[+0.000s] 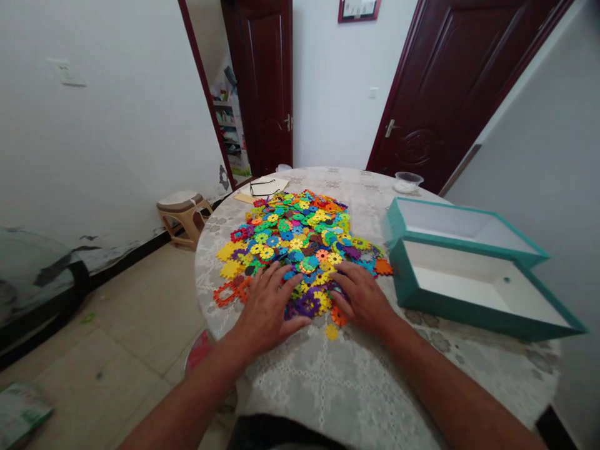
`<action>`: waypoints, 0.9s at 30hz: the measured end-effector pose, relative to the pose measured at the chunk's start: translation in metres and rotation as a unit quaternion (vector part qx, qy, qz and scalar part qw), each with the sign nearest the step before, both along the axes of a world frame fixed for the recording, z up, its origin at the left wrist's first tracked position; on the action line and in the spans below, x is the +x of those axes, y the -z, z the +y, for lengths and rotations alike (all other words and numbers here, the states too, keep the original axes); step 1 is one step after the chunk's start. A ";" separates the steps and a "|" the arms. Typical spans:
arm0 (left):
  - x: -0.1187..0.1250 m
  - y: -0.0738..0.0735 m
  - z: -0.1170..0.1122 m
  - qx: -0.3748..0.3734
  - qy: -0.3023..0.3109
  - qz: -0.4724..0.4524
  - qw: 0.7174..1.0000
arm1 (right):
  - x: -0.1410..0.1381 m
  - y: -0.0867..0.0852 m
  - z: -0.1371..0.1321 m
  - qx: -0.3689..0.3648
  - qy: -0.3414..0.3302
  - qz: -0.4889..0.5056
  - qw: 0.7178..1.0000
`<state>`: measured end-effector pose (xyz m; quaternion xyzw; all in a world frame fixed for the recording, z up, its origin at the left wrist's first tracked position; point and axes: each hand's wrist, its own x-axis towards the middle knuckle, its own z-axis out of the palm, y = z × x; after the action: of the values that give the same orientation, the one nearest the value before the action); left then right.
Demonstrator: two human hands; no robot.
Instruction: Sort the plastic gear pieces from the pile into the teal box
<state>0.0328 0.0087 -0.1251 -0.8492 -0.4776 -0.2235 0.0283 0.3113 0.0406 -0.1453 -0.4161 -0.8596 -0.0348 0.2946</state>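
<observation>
A heap of flat, many-coloured plastic snowflake pieces (pixel 300 240) lies spread on the round table (pixel 356 381) with its pale lace cloth. My left hand (pixel 267 306) rests flat on the near left edge of the heap, fingers spread. My right hand (pixel 360 294) lies flat on the near right edge, fingers stretched over the pieces. Neither hand grips a piece. One yellow piece (pixel 332 332) lies apart, just in front of my right hand.
Two teal box halves with white insides (pixel 469 269) stand on the table to the right. A clear bowl (pixel 407 182) and a pair of glasses on paper (pixel 265 186) lie at the far edge. A low stool (pixel 184 212) stands by the left wall.
</observation>
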 end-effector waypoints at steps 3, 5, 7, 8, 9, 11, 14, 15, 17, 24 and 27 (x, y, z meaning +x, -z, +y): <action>-0.005 0.010 -0.024 0.020 -0.046 0.001 0.999 | 0.013 -0.006 -0.014 -0.017 -0.006 -0.006 1.000; -0.018 0.017 -0.033 0.035 -0.088 -0.004 0.995 | 0.019 -0.003 -0.028 -0.014 -0.002 -0.012 1.000; -0.036 0.025 -0.036 0.051 -0.148 -0.016 0.988 | 0.021 0.007 -0.041 -0.008 0.009 -0.027 1.000; -0.047 0.029 -0.037 0.057 -0.182 -0.024 0.981 | 0.022 0.012 -0.047 -0.007 0.014 -0.035 0.999; -0.057 0.034 -0.036 0.062 -0.215 -0.033 0.974 | 0.021 0.018 -0.051 -0.005 0.021 -0.040 0.999; -0.074 0.043 -0.032 0.056 -0.261 -0.047 0.963 | 0.019 0.027 -0.057 -0.008 0.037 -0.049 0.998; -0.086 0.055 -0.025 0.008 -0.265 -0.045 0.963 | 0.013 0.036 -0.060 -0.018 0.060 -0.061 0.996; -0.086 0.058 -0.024 -0.008 -0.258 -0.039 0.965 | 0.011 0.038 -0.060 -0.025 0.066 -0.066 0.995; -0.080 0.062 -0.023 -0.028 -0.242 -0.026 0.969 | 0.009 0.041 -0.062 -0.040 0.077 -0.072 0.994; -0.042 0.049 -0.023 -0.071 -0.184 0.005 0.980 | -0.002 0.036 -0.063 -0.075 0.072 -0.096 0.990; -0.026 0.042 -0.020 -0.084 -0.174 0.010 0.981 | -0.009 0.034 -0.057 -0.074 0.082 -0.090 0.990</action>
<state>0.0069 -0.0114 -0.1675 -0.7545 -0.6351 -0.1656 0.0004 0.3026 -0.0162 -0.1791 -0.5009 -0.8458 -0.0324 0.1804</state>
